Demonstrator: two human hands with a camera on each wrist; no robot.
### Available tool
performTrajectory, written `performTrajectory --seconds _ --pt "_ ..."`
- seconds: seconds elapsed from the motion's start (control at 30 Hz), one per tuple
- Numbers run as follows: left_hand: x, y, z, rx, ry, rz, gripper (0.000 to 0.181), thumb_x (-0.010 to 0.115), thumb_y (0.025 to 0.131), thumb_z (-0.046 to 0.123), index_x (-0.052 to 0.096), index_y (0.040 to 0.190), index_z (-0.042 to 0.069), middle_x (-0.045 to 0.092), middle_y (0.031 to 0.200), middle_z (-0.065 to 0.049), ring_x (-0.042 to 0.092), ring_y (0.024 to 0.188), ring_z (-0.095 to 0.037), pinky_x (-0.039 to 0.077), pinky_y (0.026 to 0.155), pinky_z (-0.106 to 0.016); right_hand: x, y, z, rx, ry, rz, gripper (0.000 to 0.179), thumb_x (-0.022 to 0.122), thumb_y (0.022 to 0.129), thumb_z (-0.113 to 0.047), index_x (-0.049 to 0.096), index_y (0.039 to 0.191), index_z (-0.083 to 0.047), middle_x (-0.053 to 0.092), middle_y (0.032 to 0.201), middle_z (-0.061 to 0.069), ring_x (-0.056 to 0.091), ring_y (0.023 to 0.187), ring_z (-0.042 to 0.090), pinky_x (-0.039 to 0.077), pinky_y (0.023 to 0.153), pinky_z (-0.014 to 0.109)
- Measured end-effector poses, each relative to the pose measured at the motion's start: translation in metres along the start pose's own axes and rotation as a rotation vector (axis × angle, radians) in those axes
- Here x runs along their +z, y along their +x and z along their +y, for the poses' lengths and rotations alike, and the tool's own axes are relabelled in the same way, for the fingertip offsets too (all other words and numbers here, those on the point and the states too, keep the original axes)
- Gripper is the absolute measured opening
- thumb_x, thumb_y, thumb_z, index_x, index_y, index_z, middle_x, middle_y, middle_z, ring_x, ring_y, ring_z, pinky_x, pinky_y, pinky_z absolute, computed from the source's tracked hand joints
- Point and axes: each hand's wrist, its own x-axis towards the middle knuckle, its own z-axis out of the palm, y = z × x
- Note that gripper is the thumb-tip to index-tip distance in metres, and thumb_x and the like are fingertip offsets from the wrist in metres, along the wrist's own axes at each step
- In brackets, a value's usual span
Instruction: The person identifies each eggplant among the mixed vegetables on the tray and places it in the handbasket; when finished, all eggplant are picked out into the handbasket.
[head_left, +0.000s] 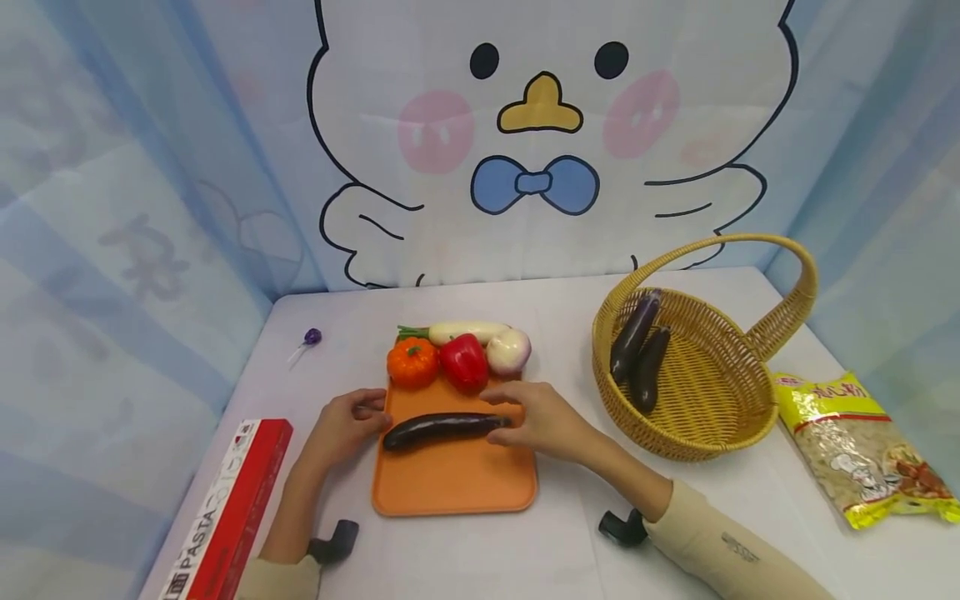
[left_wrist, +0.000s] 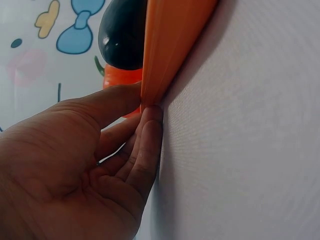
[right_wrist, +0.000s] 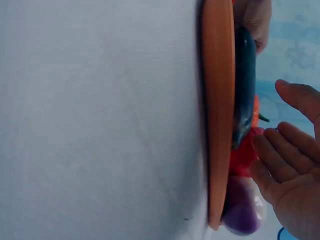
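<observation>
An orange tray point(head_left: 457, 483) carries a dark eggplant point(head_left: 442, 428) lying crosswise. Behind the eggplant are an orange pumpkin point(head_left: 412, 363), a red bell pepper point(head_left: 464, 362), a purple-and-white turnip point(head_left: 509, 351) and a white radish point(head_left: 468, 332) with a green top. My left hand point(head_left: 349, 427) pinches the tray's left rim; the left wrist view has its thumb point(left_wrist: 112, 102) at the rim and the other fingers low along the edge. Over the tray's right side, my right hand point(head_left: 543, 418) hovers beside the eggplant's stem end, fingers spread apart from the thumb, holding nothing.
A wicker basket point(head_left: 693, 450) with a tall handle stands at the right, two eggplants point(head_left: 641, 350) inside. Beyond it lies a yellow-topped food bag point(head_left: 862, 446). A red-and-white pasta box point(head_left: 232, 508) lies at the left, with a purple lollipop point(head_left: 312, 337) farther back.
</observation>
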Motion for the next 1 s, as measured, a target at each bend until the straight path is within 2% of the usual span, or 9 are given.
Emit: performTrajectory --seconds 0.2,0.43,0.63,1.0 --pt "-0.001 0.001 0.000 0.011 -0.004 -0.001 0.049 0.074 0.091 0.020 0.058 0.136 0.008 0.067 0.113 -0.007 0.067 0.096 -0.020 0.054 0.090 -0.038 0.005 0.007 0.007 0.049 0.006 -0.046 0.051 0.083 0.081 -0.023 0.066 0.128 -0.011 0.068 0.122 -0.001 0.065 0.107 0.015 0.052 0.090 0.035" --pt "0.000 0.000 0.001 0.004 0.004 0.008 0.049 0.073 0.091 0.020 0.058 0.136 0.007 0.067 0.113 -0.007 0.067 0.096 -0.020 0.054 0.090 -0.038 0.009 0.011 0.010 0.088 -0.005 -0.036 0.047 0.084 0.079 -0.026 0.070 0.122 -0.014 0.070 0.112 -0.007 0.065 0.097 0.009 0.052 0.087 0.034" --pt "0.001 0.000 0.001 -0.009 0.008 0.007 0.049 0.073 0.091 0.020 0.058 0.136 0.008 0.067 0.113 -0.007 0.067 0.096 -0.020 0.054 0.090 -0.039 0.012 0.013 0.017 0.077 -0.056 -0.041 0.045 0.085 0.078 -0.028 0.072 0.119 -0.018 0.069 0.106 -0.013 0.059 0.091 0.009 0.049 0.083 0.032" --pt "0.000 0.000 0.001 -0.010 0.003 0.001 0.049 0.073 0.091 0.020 0.058 0.136 0.008 0.067 0.114 -0.007 0.067 0.096 -0.020 0.054 0.090 -0.039 0.016 0.015 0.021 0.039 -0.086 -0.049 0.039 0.084 0.080 -0.023 0.073 0.117 -0.019 0.071 0.105 -0.011 0.058 0.087 0.007 0.049 0.080 0.030"
